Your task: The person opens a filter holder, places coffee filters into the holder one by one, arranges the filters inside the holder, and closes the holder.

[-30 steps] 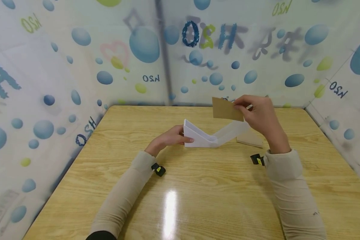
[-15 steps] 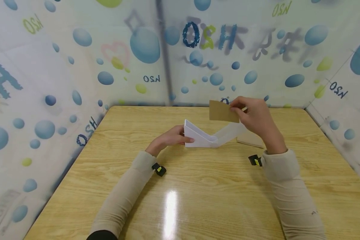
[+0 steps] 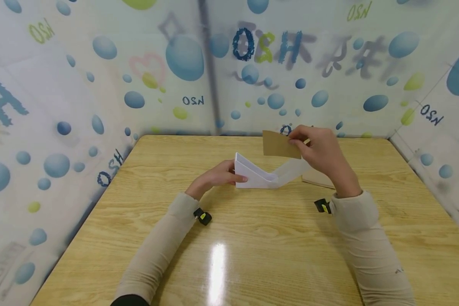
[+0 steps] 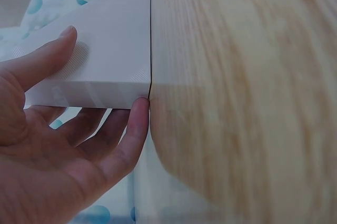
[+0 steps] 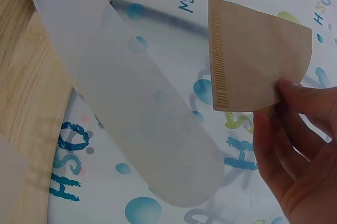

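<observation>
My left hand [image 3: 215,175] grips the closed end of a white box [image 3: 252,178], thumb on its near face and fingers behind it. The box stands on the table with its translucent lid [image 3: 290,172] swung up to the right. Beyond and above that lid, my right hand [image 3: 323,148] pinches a brown paper coffee filter [image 3: 277,144] by one edge. In the right wrist view the coffee filter's crimped seam faces away from the fingers. More brown coffee filters [image 3: 316,177] lie on the table behind the lid, partly hidden by my right hand and wrist.
The wooden table [image 3: 229,229] ends at a printed backdrop [image 3: 229,85] at the back and sides. Black wrist cameras sit on the left cuff [image 3: 202,216] and right cuff [image 3: 323,206].
My right hand has moved left and slightly down with the coffee filter, toward the box. The left hand and the box have stayed in place.
</observation>
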Demonstrator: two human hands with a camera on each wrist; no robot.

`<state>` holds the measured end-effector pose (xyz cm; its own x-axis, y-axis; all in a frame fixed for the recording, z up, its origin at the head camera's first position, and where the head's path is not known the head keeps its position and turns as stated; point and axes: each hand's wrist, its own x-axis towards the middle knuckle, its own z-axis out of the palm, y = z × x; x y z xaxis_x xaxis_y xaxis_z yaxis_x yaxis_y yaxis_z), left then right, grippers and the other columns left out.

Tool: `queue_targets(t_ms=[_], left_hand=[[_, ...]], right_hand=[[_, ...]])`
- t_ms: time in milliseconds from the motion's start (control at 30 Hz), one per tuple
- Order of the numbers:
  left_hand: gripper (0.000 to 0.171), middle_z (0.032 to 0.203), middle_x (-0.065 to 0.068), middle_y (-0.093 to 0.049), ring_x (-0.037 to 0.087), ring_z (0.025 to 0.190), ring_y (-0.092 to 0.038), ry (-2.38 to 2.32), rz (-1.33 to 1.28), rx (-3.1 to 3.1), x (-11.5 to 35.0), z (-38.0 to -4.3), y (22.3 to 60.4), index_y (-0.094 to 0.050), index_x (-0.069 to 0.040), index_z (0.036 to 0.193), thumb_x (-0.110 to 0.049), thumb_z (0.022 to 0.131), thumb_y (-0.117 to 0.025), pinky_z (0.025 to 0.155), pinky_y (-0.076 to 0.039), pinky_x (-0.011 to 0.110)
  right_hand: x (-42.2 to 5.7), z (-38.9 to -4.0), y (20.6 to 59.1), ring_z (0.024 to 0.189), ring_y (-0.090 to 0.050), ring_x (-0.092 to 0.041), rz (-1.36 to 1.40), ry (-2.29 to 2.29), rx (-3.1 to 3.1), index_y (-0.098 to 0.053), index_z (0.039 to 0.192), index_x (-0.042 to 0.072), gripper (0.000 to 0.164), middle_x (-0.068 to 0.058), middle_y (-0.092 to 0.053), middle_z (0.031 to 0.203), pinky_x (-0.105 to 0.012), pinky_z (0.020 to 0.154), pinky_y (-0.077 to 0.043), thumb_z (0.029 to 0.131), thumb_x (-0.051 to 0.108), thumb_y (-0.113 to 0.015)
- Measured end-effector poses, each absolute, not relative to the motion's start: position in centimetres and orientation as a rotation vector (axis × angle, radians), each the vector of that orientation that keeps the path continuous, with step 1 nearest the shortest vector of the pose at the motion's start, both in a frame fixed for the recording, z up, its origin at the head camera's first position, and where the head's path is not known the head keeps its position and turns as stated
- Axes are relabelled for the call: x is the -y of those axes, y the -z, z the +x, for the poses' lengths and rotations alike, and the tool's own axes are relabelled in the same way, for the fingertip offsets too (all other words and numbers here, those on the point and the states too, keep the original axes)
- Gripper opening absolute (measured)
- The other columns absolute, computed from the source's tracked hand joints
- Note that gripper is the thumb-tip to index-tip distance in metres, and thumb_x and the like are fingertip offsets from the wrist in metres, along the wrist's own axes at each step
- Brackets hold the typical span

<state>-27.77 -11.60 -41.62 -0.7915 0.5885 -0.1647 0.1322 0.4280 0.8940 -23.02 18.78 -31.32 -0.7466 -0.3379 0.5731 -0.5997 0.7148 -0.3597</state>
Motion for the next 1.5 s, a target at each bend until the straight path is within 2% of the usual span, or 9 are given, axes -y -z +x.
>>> queue_targets(t_ms=[167, 967, 1500], left_hand=[[0.042, 0.135, 0.013, -0.067, 0.022, 0.109, -0.064, -1.338, 0.613, -2.225, 11.6, -27.8, 41.7, -0.058, -0.01, 0.138, -0.017, 0.099, -0.071, 0.081, -0.053, 0.032], [0.043, 0.137, 0.013, -0.066, 0.023, 0.112, -0.064, -1.348, 0.61, -2.209, 11.6, -27.6, 41.5, -0.057, -0.011, 0.139, -0.017, 0.099, -0.071, 0.083, -0.054, 0.033], [0.043, 0.137, 0.015, -0.066, 0.024, 0.112, -0.065, -1.354, 0.617, -2.205, 11.6, -27.6, 41.5, -0.057, -0.009, 0.139, -0.016, 0.099, -0.07, 0.084, -0.055, 0.034]], right_hand=[[-18.6, -22.9, 31.3, 0.075, -0.07, -0.021, 0.717, -0.74, 2.456, -0.076, 0.101, 0.007, 0.007, -0.008, -0.079, 0.09, -0.035, 0.068, -0.058, 0.098, 0.006, -0.07], [-18.2, -23.0, 31.7, 0.075, -0.072, -0.024, 0.744, -0.767, 2.486, -0.075, 0.101, 0.006, 0.006, -0.009, -0.078, 0.091, -0.041, 0.068, -0.061, 0.097, 0.005, -0.07], [-17.2, -23.0, 32.0, 0.079, -0.072, -0.022, 0.776, -0.75, 2.51, -0.075, 0.101, 0.007, 0.005, -0.008, -0.078, 0.092, -0.039, 0.07, -0.06, 0.096, 0.008, -0.073]])
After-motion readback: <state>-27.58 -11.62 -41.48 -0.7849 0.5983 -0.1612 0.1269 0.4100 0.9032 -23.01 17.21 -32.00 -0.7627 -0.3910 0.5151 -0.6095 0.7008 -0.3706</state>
